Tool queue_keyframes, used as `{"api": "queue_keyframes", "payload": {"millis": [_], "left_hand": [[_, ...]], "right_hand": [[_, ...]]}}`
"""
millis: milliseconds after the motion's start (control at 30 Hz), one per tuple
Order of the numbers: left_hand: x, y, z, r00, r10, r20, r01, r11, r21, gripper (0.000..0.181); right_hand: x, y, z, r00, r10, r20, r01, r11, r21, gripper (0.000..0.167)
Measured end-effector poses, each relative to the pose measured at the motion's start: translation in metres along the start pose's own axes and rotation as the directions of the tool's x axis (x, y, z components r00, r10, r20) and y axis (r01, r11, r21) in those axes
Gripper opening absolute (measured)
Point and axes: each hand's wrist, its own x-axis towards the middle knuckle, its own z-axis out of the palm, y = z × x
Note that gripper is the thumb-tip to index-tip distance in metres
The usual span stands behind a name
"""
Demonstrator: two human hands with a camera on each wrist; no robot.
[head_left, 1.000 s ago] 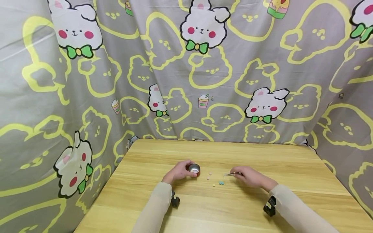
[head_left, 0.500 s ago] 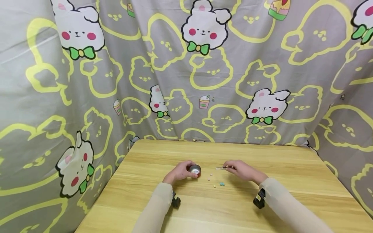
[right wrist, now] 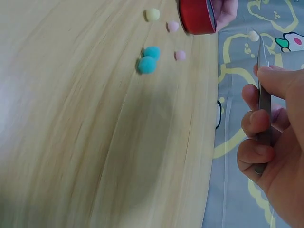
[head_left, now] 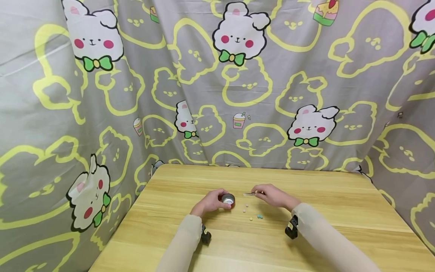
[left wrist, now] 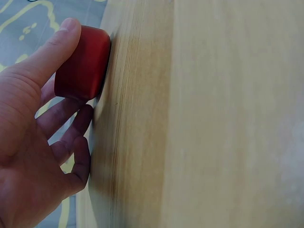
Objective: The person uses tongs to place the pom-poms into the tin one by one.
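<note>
My left hand (head_left: 212, 201) holds a small round red tin (left wrist: 83, 64) on the table, its thumb and fingers at the sides. In the head view the silvery inside of the tin (head_left: 228, 201) faces up. My right hand (head_left: 273, 195) grips metal tweezers (right wrist: 264, 107), which point left toward the tin. At their tips sits a small white pom-pom (right wrist: 253, 35), raised above the table. Between the hands lie two pink pom-poms (right wrist: 172, 26), a yellow pom-pom (right wrist: 152, 14) and two blue pom-poms (right wrist: 147, 65) that touch each other.
The wooden table (head_left: 190, 173) extends around both hands. Behind it and along its sides hangs a grey curtain (head_left: 204, 90) with cartoon bears and yellow outlines. A black camera mount sits on each wrist.
My right hand has moved left and slightly away from me, bringing the tweezers and white pom-pom closer to the tin. The left hand keeps holding the tin in about the same place.
</note>
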Motion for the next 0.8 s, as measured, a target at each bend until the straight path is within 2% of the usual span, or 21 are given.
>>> {"api": "queue_keyframes", "payload": {"millis": [367, 667, 800], "left_hand": [[-0.001, 0.002, -0.001, 1.000, 0.005, 0.000, -0.005, 1.000, 0.027, 0.048], [0.000, 0.003, -0.001, 1.000, 0.003, -0.003, -0.003, 1.000, 0.024, 0.046], [0.000, 0.003, 0.000, 1.000, 0.007, -0.008, -0.007, 0.999, 0.041, 0.046]], "right_hand": [[0.022, -0.012, 0.009, 0.999, -0.027, 0.021, 0.027, 1.000, 0.009, 0.019], [0.039, -0.016, 0.016, 0.996, -0.082, 0.030, 0.082, 0.997, -0.010, 0.017], [0.044, -0.018, 0.019, 0.996, -0.081, 0.038, 0.082, 0.996, -0.028, 0.017]]}}
